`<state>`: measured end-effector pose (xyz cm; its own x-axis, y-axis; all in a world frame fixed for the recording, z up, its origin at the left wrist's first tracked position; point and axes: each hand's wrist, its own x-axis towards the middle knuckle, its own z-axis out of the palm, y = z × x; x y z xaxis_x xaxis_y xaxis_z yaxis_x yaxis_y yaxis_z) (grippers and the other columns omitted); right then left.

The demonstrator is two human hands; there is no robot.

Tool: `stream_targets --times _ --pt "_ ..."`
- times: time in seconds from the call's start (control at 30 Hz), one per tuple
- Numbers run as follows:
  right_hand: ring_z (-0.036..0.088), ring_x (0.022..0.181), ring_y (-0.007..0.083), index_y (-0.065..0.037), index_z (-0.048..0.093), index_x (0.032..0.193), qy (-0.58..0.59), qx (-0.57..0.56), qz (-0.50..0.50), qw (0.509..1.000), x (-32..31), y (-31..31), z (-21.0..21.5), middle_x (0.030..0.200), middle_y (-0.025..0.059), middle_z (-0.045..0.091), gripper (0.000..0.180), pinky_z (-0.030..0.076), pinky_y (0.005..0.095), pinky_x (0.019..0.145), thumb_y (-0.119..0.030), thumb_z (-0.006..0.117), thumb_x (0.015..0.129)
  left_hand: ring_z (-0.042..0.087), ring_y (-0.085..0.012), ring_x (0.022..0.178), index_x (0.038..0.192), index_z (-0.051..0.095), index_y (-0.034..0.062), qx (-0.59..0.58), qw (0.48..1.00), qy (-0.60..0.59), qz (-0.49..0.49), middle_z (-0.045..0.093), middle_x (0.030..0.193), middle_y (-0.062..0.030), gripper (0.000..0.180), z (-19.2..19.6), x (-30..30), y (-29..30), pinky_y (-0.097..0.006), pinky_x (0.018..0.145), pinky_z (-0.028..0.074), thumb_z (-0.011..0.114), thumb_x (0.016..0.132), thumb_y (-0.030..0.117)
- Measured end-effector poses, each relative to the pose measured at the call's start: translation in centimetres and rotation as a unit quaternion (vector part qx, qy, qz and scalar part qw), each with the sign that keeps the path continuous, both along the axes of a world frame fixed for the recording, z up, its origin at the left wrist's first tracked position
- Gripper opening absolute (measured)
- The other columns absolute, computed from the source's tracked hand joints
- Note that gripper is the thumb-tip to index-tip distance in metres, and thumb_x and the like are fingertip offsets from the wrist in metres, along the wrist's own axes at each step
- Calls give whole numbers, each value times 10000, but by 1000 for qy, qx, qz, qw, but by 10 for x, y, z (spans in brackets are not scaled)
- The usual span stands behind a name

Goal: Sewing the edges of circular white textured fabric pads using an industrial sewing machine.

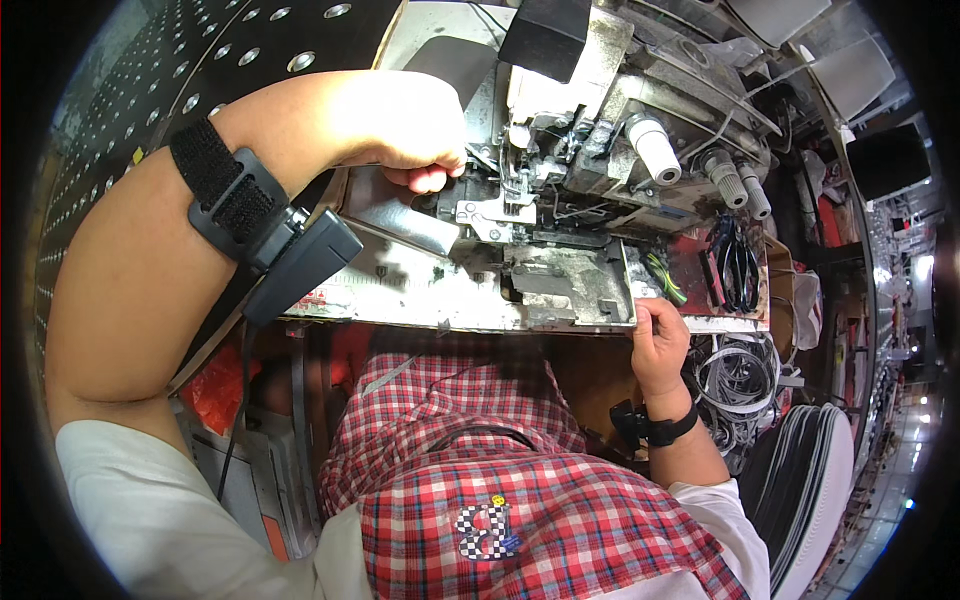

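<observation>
A sewing machine (600, 150), apparently an overlocker, stands on the worktable with its inner metal parts exposed. My left hand (410, 130) reaches over from the left, its fingers curled closed beside the needle and presser foot area (515, 185). Whatever those fingers hold, if anything, is hidden. At the table's front edge my right hand (660, 345) is closed, thumb and fingers pinching the right corner of the machine's lowered front cover (570, 285). That cover is grey metal with dark smudges. A shiny metal plate (410, 222) lies below my left hand.
Green-handled snips (665, 278) and dark-handled tools (738, 265) lie right of the cover. White tension knobs (655, 150) stick out from the machine. A black box (545, 38) overhangs it. Coiled white cords (738, 375) and stacked shoe-sole-shaped pieces (805, 480) sit below on the right.
</observation>
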<state>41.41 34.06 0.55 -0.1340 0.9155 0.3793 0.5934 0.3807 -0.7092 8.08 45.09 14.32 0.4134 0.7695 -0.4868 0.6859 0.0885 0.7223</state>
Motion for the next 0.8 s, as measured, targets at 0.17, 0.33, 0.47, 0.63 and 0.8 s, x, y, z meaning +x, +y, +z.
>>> stream_targets --times 0.17,0.33,0.47,0.63,0.8 --pt "558 648 234 -6 570 808 2 -1 -3 1000 0 0 -2 713 104 576 63 429 282 620 -65 552 793 534 -118 466 735 585 -44 37 999 17 -32 576 576 -87 146 -2 -2 -1 -244 476 450 495 783 61" --pt "548 629 226 -6 570 805 31 -25 -13 999 0 -1 -4 700 104 569 61 425 283 604 -64 554 794 532 -121 470 743 583 -49 39 996 58 -47 575 581 -89 145 2 0 1 -251 480 452 497 782 61" --pt "542 621 211 -4 571 813 15 -6 -9 1000 -2 -2 2 693 93 564 65 421 274 595 -62 549 798 523 -121 473 756 576 -48 38 995 84 -49 567 584 -86 145 3 0 -2 -248 477 444 495 794 66" --pt "507 623 151 -1 577 836 -39 88 -73 993 15 4 24 738 75 544 64 410 249 584 -14 554 778 491 -103 465 744 541 -25 27 997 -73 24 545 592 -67 162 7 -7 -23 -229 461 417 497 829 106" --pt "512 617 183 -11 590 843 -119 81 -155 977 52 24 38 750 82 538 86 413 269 568 -32 595 759 461 -83 442 742 543 8 52 986 -123 97 509 551 -36 146 25 -20 -48 -204 432 381 509 816 128"
